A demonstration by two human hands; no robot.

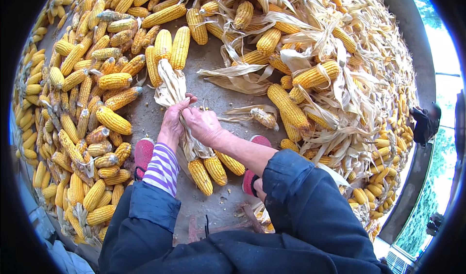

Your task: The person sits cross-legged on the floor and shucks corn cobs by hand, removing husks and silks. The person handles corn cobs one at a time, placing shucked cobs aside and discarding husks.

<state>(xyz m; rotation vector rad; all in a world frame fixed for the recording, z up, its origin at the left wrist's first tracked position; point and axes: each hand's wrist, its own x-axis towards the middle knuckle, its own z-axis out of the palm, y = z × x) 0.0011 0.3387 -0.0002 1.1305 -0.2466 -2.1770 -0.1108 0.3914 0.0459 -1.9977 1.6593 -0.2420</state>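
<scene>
Dry corn husks (171, 83) run as one bundle between my feet, with three yellow corn cobs (171, 48) at the far end and three more cobs (215, 170) at the near end. My left hand (173, 119) grips the middle of this bundle, thumb on top. Against it, my right hand (202, 125) is closed on the same husks, its fingers touching those of the left. The exact hold of the fingertips is partly hidden. A short, whitish cob (264, 118) with its husk lies on the floor to the right.
Bare cobs (114, 120) are heaped on the left. A large pile of cobs with loose husks (320, 45) rises on the right. My feet in red shoes (144, 154) rest on the concrete floor (204, 61). A person (425, 124) in dark clothes is at the far right.
</scene>
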